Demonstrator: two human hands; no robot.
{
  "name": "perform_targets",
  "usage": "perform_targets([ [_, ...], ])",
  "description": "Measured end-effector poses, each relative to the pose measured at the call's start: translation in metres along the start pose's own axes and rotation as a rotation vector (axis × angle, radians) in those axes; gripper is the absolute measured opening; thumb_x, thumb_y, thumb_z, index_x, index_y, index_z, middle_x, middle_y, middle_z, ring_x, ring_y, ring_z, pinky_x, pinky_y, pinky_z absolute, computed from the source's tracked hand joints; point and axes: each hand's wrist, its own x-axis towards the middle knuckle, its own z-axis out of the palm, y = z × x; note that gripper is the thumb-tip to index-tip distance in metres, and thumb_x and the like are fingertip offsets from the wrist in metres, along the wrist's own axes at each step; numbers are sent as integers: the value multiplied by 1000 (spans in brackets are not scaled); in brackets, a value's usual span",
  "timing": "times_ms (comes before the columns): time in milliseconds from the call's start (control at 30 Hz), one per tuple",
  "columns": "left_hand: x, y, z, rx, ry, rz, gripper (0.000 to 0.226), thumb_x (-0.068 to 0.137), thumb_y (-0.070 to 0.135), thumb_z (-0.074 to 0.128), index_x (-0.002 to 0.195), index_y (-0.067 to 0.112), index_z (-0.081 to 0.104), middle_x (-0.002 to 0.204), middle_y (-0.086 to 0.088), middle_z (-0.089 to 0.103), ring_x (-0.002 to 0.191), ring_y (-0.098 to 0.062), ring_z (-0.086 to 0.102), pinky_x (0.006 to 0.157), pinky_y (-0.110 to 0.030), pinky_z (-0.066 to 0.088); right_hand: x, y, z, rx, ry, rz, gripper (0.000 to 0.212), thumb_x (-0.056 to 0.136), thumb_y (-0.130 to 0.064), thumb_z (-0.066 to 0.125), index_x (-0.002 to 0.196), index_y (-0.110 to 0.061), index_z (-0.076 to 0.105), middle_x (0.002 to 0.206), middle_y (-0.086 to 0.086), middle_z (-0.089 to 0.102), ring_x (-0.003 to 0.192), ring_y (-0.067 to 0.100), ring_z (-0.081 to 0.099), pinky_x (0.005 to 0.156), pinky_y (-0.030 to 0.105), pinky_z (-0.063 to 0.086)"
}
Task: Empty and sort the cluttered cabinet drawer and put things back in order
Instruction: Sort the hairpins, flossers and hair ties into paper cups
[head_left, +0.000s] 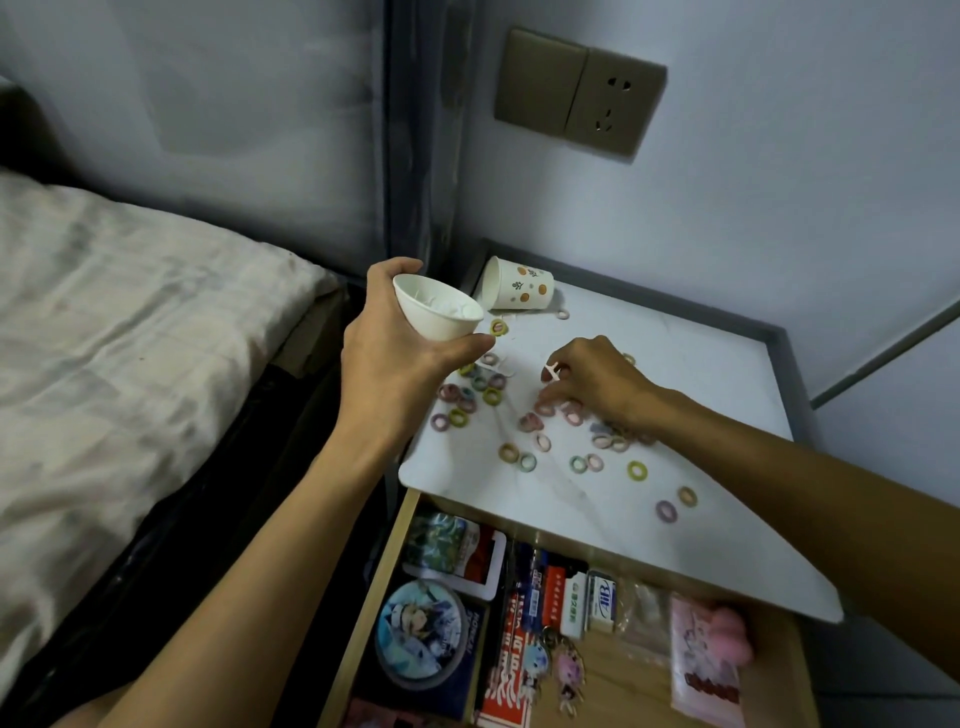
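White paper cup (436, 317) clamped in left hand (384, 353) grip, centre frame, over desk (675, 364) edge. Right hand (597, 382) grip pinched on small white pick (550, 371), right of centre, above scattered coloured hair rings (636, 470). Patterned cup (519, 291) on its side, upper centre. Drawer (363, 623) open, bottom, holding packets.

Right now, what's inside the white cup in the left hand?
Small white pieces, likely floss picks, lie inside the cup that the left hand holds. Their number and the cup's bottom are hidden by its wall.
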Motion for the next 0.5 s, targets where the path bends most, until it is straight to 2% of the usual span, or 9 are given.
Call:
perform_targets([
  [67,0,0,0,1,-2,-4,84,63,31,92,133,26,46,112,7,57,103,-12,57,85,-31,53,1,-2,-3,77,13,36,17,86,-20,73,76,-6,69,65,3,68,53,14,64,49,8,41],
  [133,-1,1,-1,2,-1,-2,84,63,32,92,133,26,45,112,8,57,104,-13,56,86,-34,55,3,-3,-6,202,33,55,25,93,-24,66,76,-7,71,67,1,72,51,12,66,58,18,51],
  [233,-1,1,-2,1,-4,-5,84,63,32,92,133,25,45,114,7,57,106,-15,57,89,-39,55,8,-7,-9,304,90,80,34,97,-38,57,85,-14,77,80,-4,75,57,5,61,58,15,47],
  [300,-1,1,-3,0,-1,-6,84,63,34,92,133,26,45,115,6,58,107,-16,57,89,-41,55,12,-9,-9,276,150,94,35,96,-44,55,89,-19,79,89,-5,74,72,5,59,66,23,46],
  [400,0,1,-4,-6,6,-10,86,62,34,92,133,25,45,117,4,58,108,-17,58,90,-42,55,15,-12,-9,354,152,112,32,96,-42,57,90,-19,78,89,-4,72,72,8,59,64,24,43],
  [500,1,0,-5,-5,15,-10,86,61,34,93,133,25,45,118,3,60,108,-17,59,91,-41,55,15,-16,-7,526,117,112,29,97,-34,58,90,-13,76,82,1,73,69,15,67,68,22,51],
])
